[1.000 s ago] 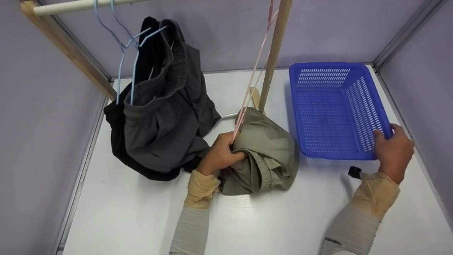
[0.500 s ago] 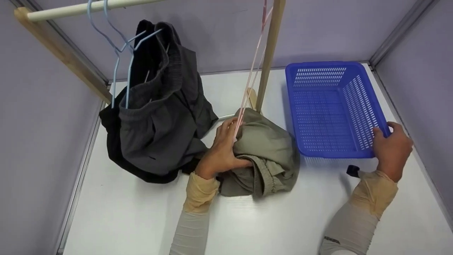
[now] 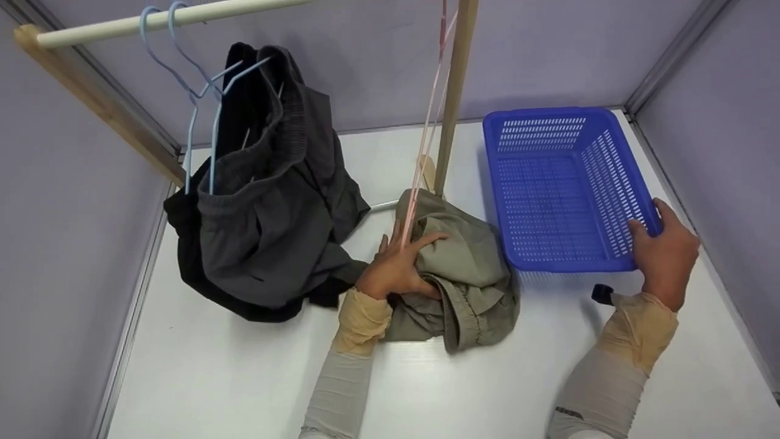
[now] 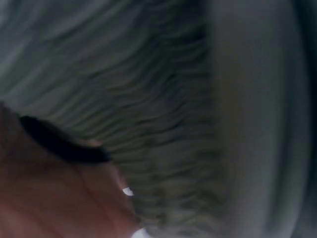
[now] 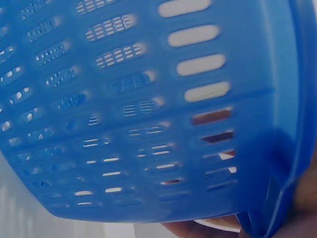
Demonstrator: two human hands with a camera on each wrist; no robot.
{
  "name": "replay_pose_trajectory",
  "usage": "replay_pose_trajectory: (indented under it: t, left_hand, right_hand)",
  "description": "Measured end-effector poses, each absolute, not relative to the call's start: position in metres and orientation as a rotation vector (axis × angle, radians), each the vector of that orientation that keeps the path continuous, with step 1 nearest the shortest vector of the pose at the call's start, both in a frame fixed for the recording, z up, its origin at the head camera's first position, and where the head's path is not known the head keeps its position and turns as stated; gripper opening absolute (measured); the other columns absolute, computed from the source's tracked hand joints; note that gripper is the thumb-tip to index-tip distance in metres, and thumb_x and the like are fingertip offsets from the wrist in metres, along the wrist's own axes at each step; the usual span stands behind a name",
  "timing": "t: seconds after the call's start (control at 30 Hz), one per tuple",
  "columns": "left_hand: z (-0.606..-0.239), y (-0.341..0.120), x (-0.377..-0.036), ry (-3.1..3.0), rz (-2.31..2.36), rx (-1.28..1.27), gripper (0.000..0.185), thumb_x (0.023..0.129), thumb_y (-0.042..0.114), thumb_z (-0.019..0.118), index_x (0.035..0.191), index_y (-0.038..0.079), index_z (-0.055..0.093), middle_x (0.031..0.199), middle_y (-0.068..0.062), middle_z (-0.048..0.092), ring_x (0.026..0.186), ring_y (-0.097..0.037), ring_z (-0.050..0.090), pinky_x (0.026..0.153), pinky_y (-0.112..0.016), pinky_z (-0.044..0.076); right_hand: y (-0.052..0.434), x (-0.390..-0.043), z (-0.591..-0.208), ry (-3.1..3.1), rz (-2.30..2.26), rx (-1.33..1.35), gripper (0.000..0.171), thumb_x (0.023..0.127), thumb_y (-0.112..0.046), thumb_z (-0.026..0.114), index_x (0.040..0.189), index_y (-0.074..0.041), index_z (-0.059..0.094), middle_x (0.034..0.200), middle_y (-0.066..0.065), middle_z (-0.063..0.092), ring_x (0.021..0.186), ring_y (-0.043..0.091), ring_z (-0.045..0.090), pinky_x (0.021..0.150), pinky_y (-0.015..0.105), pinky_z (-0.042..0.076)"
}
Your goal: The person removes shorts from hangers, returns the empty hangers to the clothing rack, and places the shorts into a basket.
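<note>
Khaki elastic-waist shorts hang bunched low on a pink hanger, beside the rack's wooden post. My left hand lies on their left side with fingers spread, index finger stretched across the cloth and thumb at the waistband. The hanger's pink wires come down by these fingers; their lower part is hidden. Close up in the left wrist view are gathered elastic cloth and part of the hand. My right hand grips the near right rim of a blue perforated basket, thumb inside and fingers outside.
Dark grey shorts and a black pair hang on blue hangers from the rack's pale rail at the left. A wooden post stands between shorts and basket. Walls enclose the white table.
My left hand has loosened its hold at the hanger and spread its fingers over the khaki shorts, whose waistband has shifted slightly. The right hand keeps its grip on the basket. The head view has shifted.
</note>
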State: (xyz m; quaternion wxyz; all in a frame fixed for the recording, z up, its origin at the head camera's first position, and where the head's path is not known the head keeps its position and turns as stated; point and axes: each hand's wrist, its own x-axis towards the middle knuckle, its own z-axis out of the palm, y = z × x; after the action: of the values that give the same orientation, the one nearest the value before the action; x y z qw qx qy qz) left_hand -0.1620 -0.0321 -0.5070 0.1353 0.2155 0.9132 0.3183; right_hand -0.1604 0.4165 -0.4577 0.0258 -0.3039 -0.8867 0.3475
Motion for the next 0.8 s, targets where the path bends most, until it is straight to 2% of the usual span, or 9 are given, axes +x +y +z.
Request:
replay_pose_trajectory:
  t: [0.13,0.2,0.3,0.4,0.5,0.53,0.63,0.7,0.8]
  left_hand:
    - [-0.511,-0.024,-0.161,2.65,0.778,0.548,0.111,0.063,0.045,0.102,0.156,0.053,0.041,0.181,-0.014,0.011,0.167,-0.045,0.019,0.127,-0.075,0.024]
    - [-0.51,-0.019,-0.16,2.652,0.721,0.512,0.11,0.064,0.042,0.102,0.155,0.053,0.042,0.179,-0.011,0.023,0.162,-0.045,0.032,0.125,-0.072,0.031]
    - [-0.509,-0.013,-0.159,2.651,0.646,0.457,0.108,0.066,0.036,0.1,0.155,0.053,0.042,0.172,-0.007,0.039,0.146,-0.047,0.048,0.115,-0.067,0.043]
    - [-0.507,-0.01,-0.156,2.655,0.573,0.403,0.104,0.07,0.033,0.097,0.155,0.055,0.042,0.164,-0.005,0.048,0.128,-0.049,0.057,0.1,-0.064,0.052]
    - [-0.507,-0.011,-0.156,2.633,0.574,0.415,0.099,0.073,0.03,0.094,0.155,0.051,0.043,0.154,-0.009,0.059,0.113,-0.048,0.066,0.09,-0.06,0.057]
    - [-0.507,-0.012,-0.156,2.603,0.606,0.444,0.097,0.075,0.027,0.093,0.156,0.048,0.043,0.151,-0.01,0.061,0.112,-0.046,0.067,0.09,-0.058,0.059]
    - [-0.51,-0.018,-0.157,2.477,0.744,0.595,0.091,0.08,0.018,0.089,0.158,0.036,0.046,0.147,-0.012,0.066,0.116,-0.038,0.071,0.096,-0.05,0.06]
    - [-0.511,-0.022,-0.156,2.391,0.838,0.707,0.087,0.08,0.014,0.088,0.157,0.029,0.049,0.147,-0.01,0.067,0.124,-0.033,0.069,0.105,-0.045,0.057]
    - [-0.51,-0.026,-0.153,2.306,0.979,0.827,0.078,0.08,0.014,0.089,0.15,0.026,0.057,0.144,-0.005,0.069,0.131,-0.028,0.067,0.113,-0.043,0.054]
  right_hand:
    - [0.416,-0.161,-0.459,-2.737,1.056,-0.944,0.06,0.112,-0.026,0.044,0.169,-0.032,0.025,0.171,0.016,0.04,0.141,0.04,0.054,0.121,0.057,0.047]
    - [0.416,-0.161,-0.459,-2.738,1.03,-0.945,0.06,0.112,-0.021,0.044,0.168,-0.032,0.027,0.168,0.017,0.044,0.136,0.039,0.056,0.118,0.055,0.048]
    - [0.418,-0.162,-0.456,-2.743,0.993,-0.958,0.059,0.112,-0.019,0.045,0.168,-0.028,0.03,0.163,0.023,0.05,0.13,0.04,0.056,0.113,0.056,0.048]
    - [0.417,-0.164,-0.456,-2.755,0.978,-0.959,0.057,0.111,-0.019,0.045,0.167,-0.018,0.034,0.157,0.028,0.055,0.126,0.04,0.058,0.102,0.05,0.053]
    - [0.419,-0.165,-0.455,-2.771,0.964,-0.948,0.056,0.111,-0.021,0.045,0.165,-0.008,0.037,0.153,0.031,0.058,0.122,0.04,0.061,0.081,0.032,0.053]
    - [0.419,-0.165,-0.455,-2.776,0.964,-0.948,0.056,0.111,-0.022,0.045,0.165,-0.007,0.037,0.152,0.031,0.058,0.118,0.039,0.063,0.074,0.025,0.049]
    - [0.42,-0.164,-0.457,-2.786,0.965,-0.946,0.056,0.111,-0.021,0.046,0.164,-0.006,0.038,0.151,0.032,0.059,0.114,0.038,0.064,0.063,0.015,0.04]
    - [0.421,-0.164,-0.457,-2.787,0.97,-0.948,0.056,0.11,-0.02,0.045,0.164,-0.006,0.038,0.15,0.032,0.06,0.113,0.037,0.065,0.061,0.014,0.039]
    - [0.422,-0.164,-0.457,-2.789,0.974,-0.949,0.056,0.11,-0.02,0.045,0.164,-0.006,0.038,0.149,0.032,0.06,0.112,0.037,0.065,0.061,0.015,0.04]
